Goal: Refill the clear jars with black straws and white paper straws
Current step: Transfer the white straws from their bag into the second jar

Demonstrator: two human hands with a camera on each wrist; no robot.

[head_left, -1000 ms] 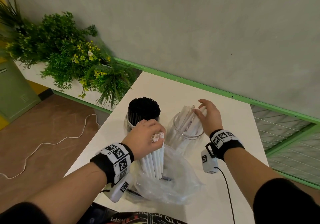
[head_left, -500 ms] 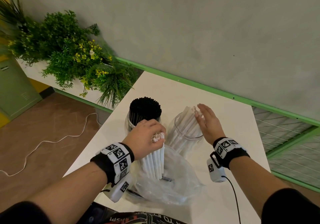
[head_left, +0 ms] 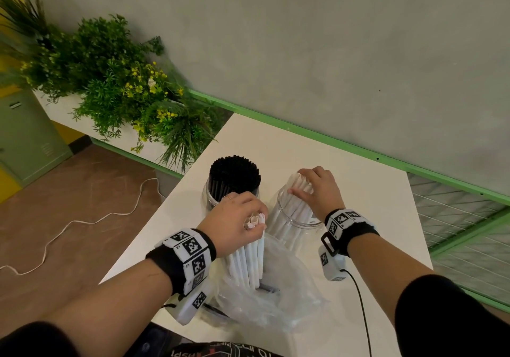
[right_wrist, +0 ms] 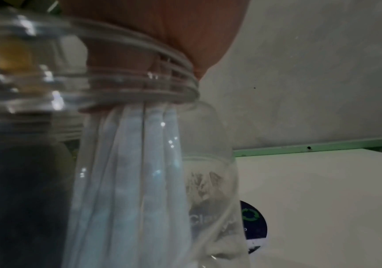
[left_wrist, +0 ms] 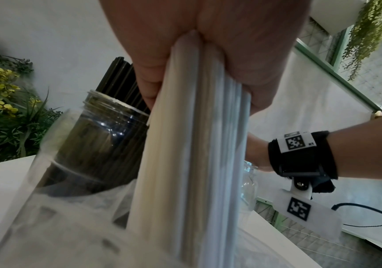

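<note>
The left hand (head_left: 234,218) clamped an upright bundle of white paper straws (head_left: 249,257); the clear jar (head_left: 277,218) stood just right of it in frame, the right hand (head_left: 317,191) gripping its leaning straws (head_left: 299,188).

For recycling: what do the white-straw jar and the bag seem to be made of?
Jar: clear, glossy, likely plastic, possibly glass; threaded neck, white straws show through. Bag: thin clear plastic film, crinkled and shiny.
</note>
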